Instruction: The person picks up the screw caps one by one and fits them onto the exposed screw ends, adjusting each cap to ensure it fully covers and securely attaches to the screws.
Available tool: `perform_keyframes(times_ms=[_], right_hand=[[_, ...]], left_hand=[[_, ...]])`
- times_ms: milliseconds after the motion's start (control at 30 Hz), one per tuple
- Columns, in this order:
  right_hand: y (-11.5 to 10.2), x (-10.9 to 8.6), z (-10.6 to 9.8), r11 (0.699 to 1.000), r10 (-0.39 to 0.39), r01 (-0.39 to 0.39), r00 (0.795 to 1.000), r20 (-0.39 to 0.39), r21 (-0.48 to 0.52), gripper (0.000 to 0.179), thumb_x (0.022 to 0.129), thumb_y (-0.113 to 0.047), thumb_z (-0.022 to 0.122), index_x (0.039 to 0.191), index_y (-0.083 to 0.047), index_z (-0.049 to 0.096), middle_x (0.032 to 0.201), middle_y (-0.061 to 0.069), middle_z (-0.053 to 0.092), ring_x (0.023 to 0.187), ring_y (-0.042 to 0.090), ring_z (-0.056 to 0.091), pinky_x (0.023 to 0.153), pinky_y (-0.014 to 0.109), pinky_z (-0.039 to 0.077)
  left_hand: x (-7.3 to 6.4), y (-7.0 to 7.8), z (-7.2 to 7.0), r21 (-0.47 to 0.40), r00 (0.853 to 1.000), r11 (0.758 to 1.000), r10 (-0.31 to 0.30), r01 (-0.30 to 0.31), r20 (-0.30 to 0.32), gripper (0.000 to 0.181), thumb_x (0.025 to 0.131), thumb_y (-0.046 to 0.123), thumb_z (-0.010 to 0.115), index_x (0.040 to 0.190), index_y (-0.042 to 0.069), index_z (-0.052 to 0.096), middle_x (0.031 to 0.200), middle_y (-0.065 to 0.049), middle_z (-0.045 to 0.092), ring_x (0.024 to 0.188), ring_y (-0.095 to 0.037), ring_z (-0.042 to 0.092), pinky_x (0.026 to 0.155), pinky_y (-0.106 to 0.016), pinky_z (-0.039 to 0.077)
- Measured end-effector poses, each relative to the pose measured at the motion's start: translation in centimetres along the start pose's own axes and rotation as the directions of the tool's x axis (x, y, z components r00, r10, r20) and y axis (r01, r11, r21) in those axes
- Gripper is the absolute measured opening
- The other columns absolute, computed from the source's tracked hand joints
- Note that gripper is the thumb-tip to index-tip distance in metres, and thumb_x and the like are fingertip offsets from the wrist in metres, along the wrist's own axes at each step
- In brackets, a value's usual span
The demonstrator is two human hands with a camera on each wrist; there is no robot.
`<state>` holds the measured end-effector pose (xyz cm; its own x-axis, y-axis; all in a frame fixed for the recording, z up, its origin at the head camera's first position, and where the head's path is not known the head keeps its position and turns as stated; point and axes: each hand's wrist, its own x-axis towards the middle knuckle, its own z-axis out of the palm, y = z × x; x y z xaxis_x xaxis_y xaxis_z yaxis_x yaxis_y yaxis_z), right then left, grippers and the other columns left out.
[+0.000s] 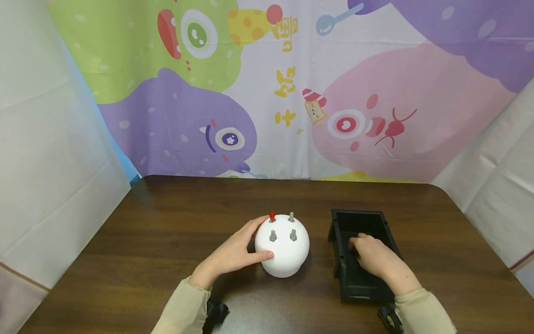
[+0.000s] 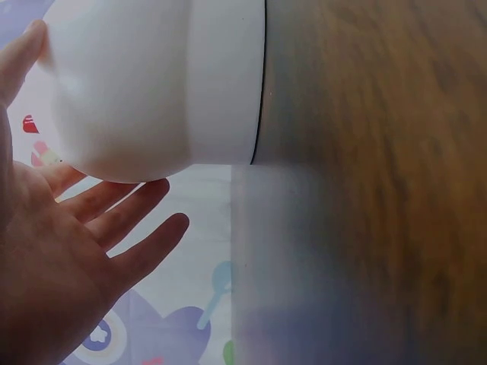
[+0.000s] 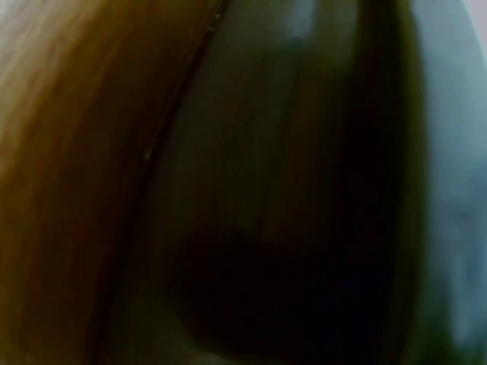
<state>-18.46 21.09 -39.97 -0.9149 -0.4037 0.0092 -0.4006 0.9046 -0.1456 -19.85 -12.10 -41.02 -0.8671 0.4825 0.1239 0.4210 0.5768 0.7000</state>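
Observation:
A white rounded dome [image 1: 281, 257] stands on the table, with short grey toggle-like pegs [image 1: 293, 235] on its top and a red cap [image 1: 272, 216] over the far left one. My left hand [image 1: 233, 253] steadies the dome from its left side, thumb on the near side and fingers around the far side. In the left wrist view, fingertips [image 2: 158, 186] lie against its smooth wall. My right hand [image 1: 375, 260] reaches down into a black tray [image 1: 367, 297], its fingers bent toward the floor of it. What the right fingertips hold is hidden; a dark reddish spot shows beside them.
The brown wooden table [image 1: 167, 222] carries the dome at its middle and the tray to the right. A cartoon-printed curtain [image 1: 288, 153] hangs behind the far edge, with white cloth at both sides. Mostly dark blur fills the right wrist view.

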Motion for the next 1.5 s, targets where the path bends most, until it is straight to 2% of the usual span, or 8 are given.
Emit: perform_keyframes(times_ms=[267,767,967,1200,1500], right_hand=[[-0.1,0.0,0.0,1.0,0.007,-0.007,1.0,-0.005,0.003,0.016,0.074,0.009,0.062,0.077,-0.006,0.056,0.072,0.003,0.048,0.064,0.016,0.047,0.056,0.031,0.042],[-0.3,-0.2,-0.3,1.0,-0.011,0.01,0.999,-0.039,-0.014,0.021,0.074,0.01,0.059,0.07,-0.008,0.05,0.066,0.001,0.045,0.06,0.014,0.042,0.053,0.029,0.038],[-0.4,-0.2,-0.9,1.0,-0.005,0.004,0.998,-0.066,-0.01,0.019,0.075,0.01,0.058,0.07,-0.008,0.051,0.066,0.001,0.046,0.06,0.014,0.042,0.053,0.029,0.039],[-0.4,-0.2,-1.4,1.0,0.021,-0.021,0.999,-0.028,-0.001,0.015,0.077,0.008,0.058,0.074,-0.007,0.054,0.068,0.001,0.05,0.06,0.013,0.044,0.053,0.029,0.039],[-0.2,-0.5,-2.3,0.998,0.045,-0.043,0.999,-0.027,0.052,0.017,0.08,0.01,0.051,0.078,-0.007,0.055,0.07,0.001,0.052,0.059,0.013,0.043,0.053,0.028,0.038]], left_hand=[[0.1,0.1,0.0,0.001,1.0,1.0,0.018,-0.018,-0.011,0.083,0.072,0.061,0.064,0.14,0.037,0.024,0.138,0.009,0.036,0.122,-0.011,0.04,0.099,-0.042,0.036],[0.0,0.0,0.1,-0.004,1.0,1.0,0.009,-0.009,-0.006,0.082,0.072,0.062,0.064,0.14,0.04,0.023,0.138,0.011,0.035,0.122,-0.01,0.04,0.099,-0.041,0.036],[-0.1,0.1,0.0,-0.006,1.0,1.0,0.004,-0.004,-0.004,0.083,0.071,0.062,0.064,0.14,0.039,0.023,0.137,0.011,0.035,0.121,-0.011,0.042,0.098,-0.042,0.036],[0.0,0.1,0.0,-0.001,1.0,1.0,0.001,-0.001,0.001,0.084,0.072,0.062,0.064,0.141,0.036,0.024,0.138,0.01,0.035,0.122,-0.012,0.041,0.098,-0.042,0.036],[-0.1,0.1,0.0,0.002,1.0,1.0,0.001,-0.001,0.001,0.084,0.072,0.062,0.063,0.141,0.036,0.023,0.138,0.009,0.035,0.123,-0.012,0.04,0.098,-0.042,0.036]])
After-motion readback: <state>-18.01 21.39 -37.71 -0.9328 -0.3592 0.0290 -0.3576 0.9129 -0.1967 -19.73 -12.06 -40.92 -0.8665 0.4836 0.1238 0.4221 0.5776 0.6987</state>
